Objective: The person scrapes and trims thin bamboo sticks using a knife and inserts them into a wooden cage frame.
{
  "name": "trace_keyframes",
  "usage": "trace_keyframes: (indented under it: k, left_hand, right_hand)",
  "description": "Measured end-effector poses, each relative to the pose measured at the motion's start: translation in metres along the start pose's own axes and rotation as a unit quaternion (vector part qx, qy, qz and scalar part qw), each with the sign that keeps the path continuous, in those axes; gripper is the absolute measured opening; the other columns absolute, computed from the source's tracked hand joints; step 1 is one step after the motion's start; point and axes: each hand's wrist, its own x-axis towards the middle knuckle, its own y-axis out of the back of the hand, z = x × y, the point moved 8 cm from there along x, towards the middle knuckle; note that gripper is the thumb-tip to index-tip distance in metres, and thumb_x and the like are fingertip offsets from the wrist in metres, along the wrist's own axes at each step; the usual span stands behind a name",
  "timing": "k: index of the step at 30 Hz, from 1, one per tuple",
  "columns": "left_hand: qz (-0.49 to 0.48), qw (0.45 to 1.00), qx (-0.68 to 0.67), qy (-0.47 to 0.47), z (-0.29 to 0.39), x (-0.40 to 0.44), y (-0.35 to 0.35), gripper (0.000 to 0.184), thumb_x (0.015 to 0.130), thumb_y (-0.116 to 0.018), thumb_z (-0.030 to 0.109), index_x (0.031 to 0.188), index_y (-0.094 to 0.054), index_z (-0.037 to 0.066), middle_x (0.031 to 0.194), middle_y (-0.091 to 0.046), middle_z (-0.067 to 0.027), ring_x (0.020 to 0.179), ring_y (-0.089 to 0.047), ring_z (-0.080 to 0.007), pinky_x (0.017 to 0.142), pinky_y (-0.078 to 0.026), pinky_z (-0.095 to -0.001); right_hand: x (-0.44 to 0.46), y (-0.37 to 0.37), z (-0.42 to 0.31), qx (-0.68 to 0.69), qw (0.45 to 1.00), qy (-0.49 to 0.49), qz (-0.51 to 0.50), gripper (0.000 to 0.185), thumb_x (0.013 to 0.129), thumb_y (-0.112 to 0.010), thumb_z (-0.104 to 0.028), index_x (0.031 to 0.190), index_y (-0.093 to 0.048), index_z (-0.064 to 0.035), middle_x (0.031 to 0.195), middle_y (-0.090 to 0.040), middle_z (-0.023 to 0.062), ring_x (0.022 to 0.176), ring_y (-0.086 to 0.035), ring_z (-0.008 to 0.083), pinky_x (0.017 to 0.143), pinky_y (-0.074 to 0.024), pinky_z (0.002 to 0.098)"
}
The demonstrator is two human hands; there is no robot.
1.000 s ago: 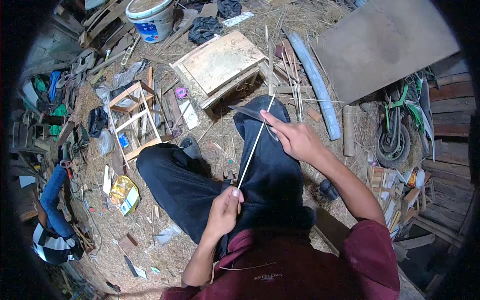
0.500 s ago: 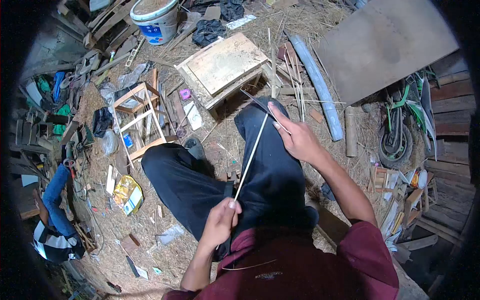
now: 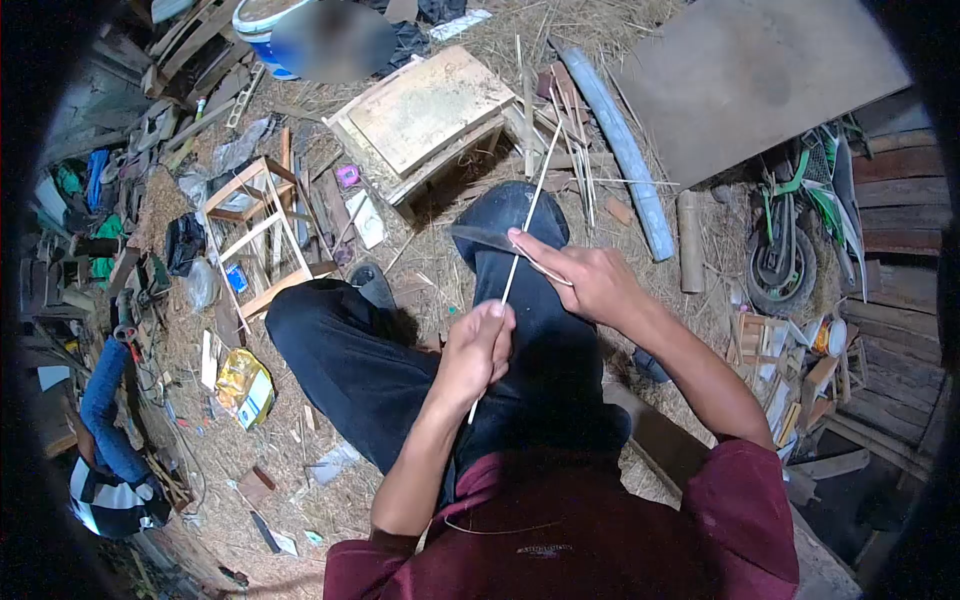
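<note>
A thin pale stick (image 3: 537,186) runs slantwise over my right thigh, its far end pointing to the low wooden table. My left hand (image 3: 476,352) is closed around its lower part, and the near end sticks out below the fist. In my right hand (image 3: 592,280) is a knife (image 3: 482,238), its dark blade lying across the stick just above my left hand. My right index finger presses near where blade and stick cross. The knife's handle is mostly hidden in the palm.
Ahead stands a low wooden table (image 3: 425,110). A small wooden frame (image 3: 262,235) is on the left, near a yellow bag (image 3: 245,385). Thin sticks and a grey-blue pole (image 3: 620,150) lie right of the table. A large board (image 3: 760,85) and a green motorbike (image 3: 800,220) are at right.
My left hand has moved forward and right with the stick, closer to the knife. More of the stick now extends beyond the blade, which lies more sideways. The view has shifted slightly.
</note>
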Motion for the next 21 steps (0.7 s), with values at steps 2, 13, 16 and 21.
trace_keyframes:
  k: [2,13,16,21]
  left_hand:
    - [0.000,1.000,0.020,0.018,-0.006,-0.023,0.005,0.031,0.104,-0.044,0.034,0.086,-0.050,0.009,0.053,-0.031,0.0068,0.041,-0.025,-0.0044,0.038,-0.019,-0.0230]
    - [0.034,0.994,0.091,0.059,-0.022,-0.116,0.052,0.029,0.105,-0.042,0.028,0.086,-0.050,0.007,0.055,-0.035,0.0059,0.045,-0.028,-0.0043,0.042,-0.023,-0.0229]
    - [0.050,0.993,0.078,0.073,-0.024,-0.132,0.057,0.027,0.105,-0.042,0.025,0.086,-0.050,0.007,0.055,-0.035,0.0058,0.046,-0.028,-0.0042,0.043,-0.023,-0.0226]
    - [0.045,0.991,0.116,0.050,-0.017,-0.135,0.060,0.028,0.105,-0.041,0.025,0.086,-0.050,0.007,0.054,-0.035,0.0060,0.045,-0.028,-0.0041,0.042,-0.023,-0.0228]
  right_hand:
    - [0.002,0.002,0.006,0.006,0.999,-0.009,0.030,0.066,0.086,-0.058,-0.014,0.146,-0.038,-0.0353,0.065,-0.061,0.0166,0.059,-0.063,0.0369,0.055,-0.0515,0.0481]
    - [0.009,-0.001,0.013,0.027,0.997,-0.067,0.015,0.057,0.091,-0.058,-0.014,0.145,-0.043,-0.0279,0.083,-0.067,0.0193,0.069,-0.065,0.0385,0.062,-0.0516,0.0464]
    - [0.010,0.000,0.014,0.004,0.996,-0.080,0.037,0.055,0.092,-0.057,-0.015,0.144,-0.044,-0.0274,0.079,-0.066,0.0195,0.067,-0.064,0.0381,0.060,-0.0507,0.0465]
    - [0.008,0.000,0.012,-0.003,0.995,-0.082,0.054,0.053,0.093,-0.058,-0.015,0.143,-0.045,-0.0261,0.078,-0.065,0.0197,0.065,-0.064,0.0372,0.059,-0.0499,0.0463]
